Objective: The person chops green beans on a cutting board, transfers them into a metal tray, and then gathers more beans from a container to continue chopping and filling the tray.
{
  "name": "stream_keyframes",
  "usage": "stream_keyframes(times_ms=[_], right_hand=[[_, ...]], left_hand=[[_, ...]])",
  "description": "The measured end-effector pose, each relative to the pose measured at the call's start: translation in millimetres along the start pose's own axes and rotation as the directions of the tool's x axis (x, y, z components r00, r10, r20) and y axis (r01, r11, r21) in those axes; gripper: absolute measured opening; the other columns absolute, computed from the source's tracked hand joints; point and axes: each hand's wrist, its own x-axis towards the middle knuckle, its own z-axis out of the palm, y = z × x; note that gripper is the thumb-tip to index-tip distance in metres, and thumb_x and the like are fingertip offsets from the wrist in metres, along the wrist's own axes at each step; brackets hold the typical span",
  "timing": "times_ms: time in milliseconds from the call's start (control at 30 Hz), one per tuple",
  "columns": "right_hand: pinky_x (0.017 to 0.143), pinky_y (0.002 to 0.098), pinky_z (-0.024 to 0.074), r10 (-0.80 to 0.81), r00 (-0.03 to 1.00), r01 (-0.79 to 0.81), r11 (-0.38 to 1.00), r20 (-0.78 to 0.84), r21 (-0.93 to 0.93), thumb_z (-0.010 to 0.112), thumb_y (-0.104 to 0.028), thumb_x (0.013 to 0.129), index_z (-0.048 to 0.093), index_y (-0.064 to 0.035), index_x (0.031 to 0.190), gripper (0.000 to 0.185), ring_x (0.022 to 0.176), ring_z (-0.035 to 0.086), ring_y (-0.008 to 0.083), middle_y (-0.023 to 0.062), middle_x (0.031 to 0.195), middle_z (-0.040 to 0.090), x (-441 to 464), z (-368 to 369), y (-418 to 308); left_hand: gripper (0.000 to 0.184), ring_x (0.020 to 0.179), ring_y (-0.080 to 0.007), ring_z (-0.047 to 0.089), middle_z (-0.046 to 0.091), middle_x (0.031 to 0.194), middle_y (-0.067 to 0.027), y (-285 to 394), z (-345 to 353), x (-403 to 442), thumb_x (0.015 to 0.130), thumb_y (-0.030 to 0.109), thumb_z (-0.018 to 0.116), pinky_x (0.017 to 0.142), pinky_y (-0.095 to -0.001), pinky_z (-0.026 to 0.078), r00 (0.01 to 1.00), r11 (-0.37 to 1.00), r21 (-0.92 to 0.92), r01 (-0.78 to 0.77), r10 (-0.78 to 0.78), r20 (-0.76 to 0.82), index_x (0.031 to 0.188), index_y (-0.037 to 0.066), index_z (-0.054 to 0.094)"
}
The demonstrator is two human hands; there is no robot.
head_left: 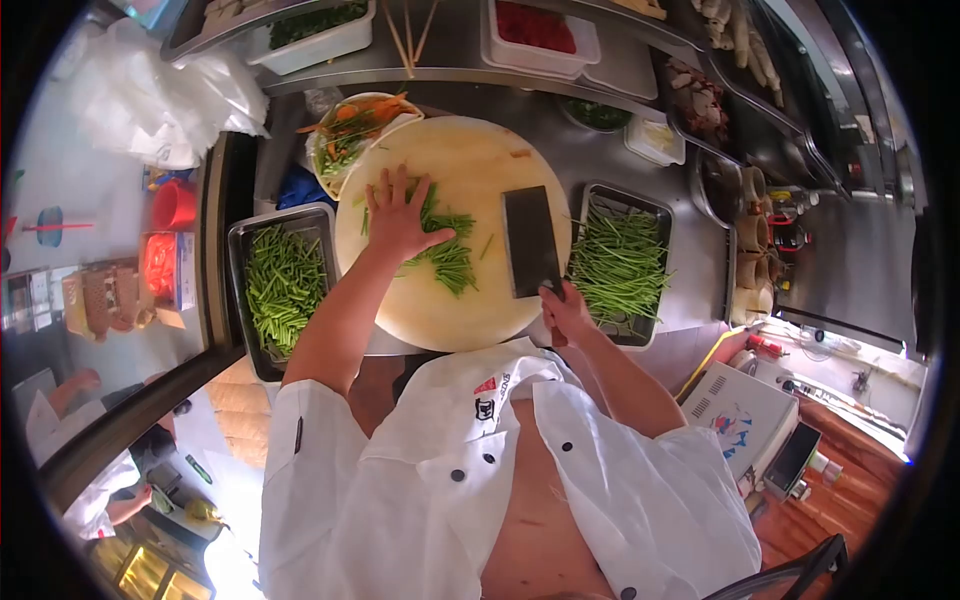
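A round, pale chopping board [470, 150] lies in front of me, with a loose pile of cut green stems [452, 262] on it. My left hand [400, 218] rests over the pile's left part, fingers spread, hiding some of the pieces. In my right hand [568, 314] is the handle of a cleaver [531, 240]. Its wide dark blade lies over the board's right side, apart from the pile. A metal tray of long green stems [618, 260] stands right of the board. To the left, another tray holds short cut green pieces [284, 285].
Behind the board's left edge sits a white bowl [330, 160] of orange and green scraps. A steel shelf [450, 76] crosses above the counter, carrying a tub of red food [535, 28]. Plastic bags [160, 90] hang at the upper left. At the lower right is a white machine [735, 420].
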Motion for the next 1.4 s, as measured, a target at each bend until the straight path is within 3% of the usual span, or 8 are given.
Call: stream_keyframes(times_ms=[267,333,467,633,667,867,1200,1400], right_hand=[[0.046,0.0283,0.0406,-0.047,0.996,0.04,0.996,0.08,0.086,0.067,-0.021,0.101,0.054,-0.0078,0.102,0.018,0.05,0.048,0.0095,-0.0008,0.066,0.051,7,35,1],[0.047,0.0279,0.0403,-0.055,0.994,0.049,0.997,0.09,0.059,0.066,-0.02,0.102,0.053,-0.008,0.102,0.018,0.05,0.047,0.0094,-0.0011,0.065,0.05,2,50,1],[0.047,0.0292,0.0416,-0.014,0.986,0.024,0.998,0.167,-0.06,0.065,-0.021,0.102,0.052,-0.0063,0.103,0.02,0.05,0.048,0.0112,0.0009,0.065,0.051,-2,82,-14],[0.044,0.029,0.0423,-0.033,0.969,0.055,0.995,0.246,-0.084,0.065,-0.023,0.101,0.055,-0.0065,0.105,0.02,0.048,0.05,0.0112,0.0012,0.066,0.053,6,109,-4],[0.044,0.029,0.0423,-0.027,0.963,0.053,0.994,0.268,-0.091,0.065,-0.023,0.101,0.055,-0.0065,0.105,0.02,0.048,0.05,0.0112,0.0012,0.066,0.053,7,112,-3],[0.042,0.0297,0.0398,-0.022,0.968,0.034,0.998,0.249,-0.045,0.065,-0.018,0.1,0.054,-0.0069,0.105,0.016,0.046,0.049,0.0109,0.0009,0.064,0.052,6,101,-13],[0.041,0.0293,0.0383,-0.018,0.993,0.024,0.998,0.119,-0.049,0.064,-0.013,0.1,0.052,-0.0071,0.104,0.014,0.046,0.047,0.01,-0.0005,0.064,0.05,-37,74,-51],[0.041,0.0274,0.0377,-0.022,0.931,0.071,0.99,0.366,-0.119,0.064,-0.018,0.101,0.053,-0.0053,0.107,0.018,0.047,0.048,0.0088,-0.0007,0.067,0.051,-33,136,-54]], left_hand=[[0.105,0.151,-0.0463,0.025,0.031,0.164,-0.0194,43,13,-36,0.076,0.08,0.067,0.12,-0.07,0.016,0.99,0.993,0.026,-0.119,0.117,0.077,0.157,0.018,0.043],[0.102,0.147,-0.0472,0.031,0.037,0.159,-0.0204,49,17,-49,0.073,0.074,0.074,0.116,-0.0714,0.023,0.984,0.986,-0.012,-0.164,0.162,-0.075,0.154,0.017,0.047],[0.092,0.145,-0.0472,0.035,0.043,0.155,-0.0204,64,24,-54,0.076,0.067,0.076,0.115,-0.0701,0.025,0.973,0.986,-0.087,-0.146,0.127,-0.195,0.15,0.018,0.053],[0.059,0.135,-0.0465,0.045,0.053,0.145,-0.0179,70,38,-48,0.084,0.044,0.072,0.114,-0.0633,0.033,0.888,0.955,-0.259,-0.145,0.01,-0.46,0.138,0.021,0.064],[0.049,0.131,-0.0459,0.048,0.056,0.14,-0.0162,75,36,-48,0.083,0.035,0.073,0.109,-0.059,0.041,0.869,0.945,-0.297,-0.14,-0.027,-0.494,0.129,0.019,0.069],[0.038,0.123,-0.0438,0.055,0.061,0.13,-0.013,95,42,-35,0.079,0.025,0.076,0.098,-0.0531,0.051,0.815,0.881,-0.422,-0.214,-0.077,-0.574,0.116,0.017,0.073],[0.034,0.124,-0.042,0.055,0.062,0.126,-0.011,138,0,-27,0.076,0.019,0.077,0.097,-0.0522,0.051,0.777,0.823,-0.489,-0.291,-0.095,-0.622,0.11,0.017,0.074],[0.035,0.124,-0.042,0.055,0.063,0.125,-0.0121,67,-28,-59,0.076,0.017,0.078,0.1,-0.0514,0.05,0.754,0.882,-0.441,-0.164,-0.177,-0.633,0.11,0.017,0.075]])
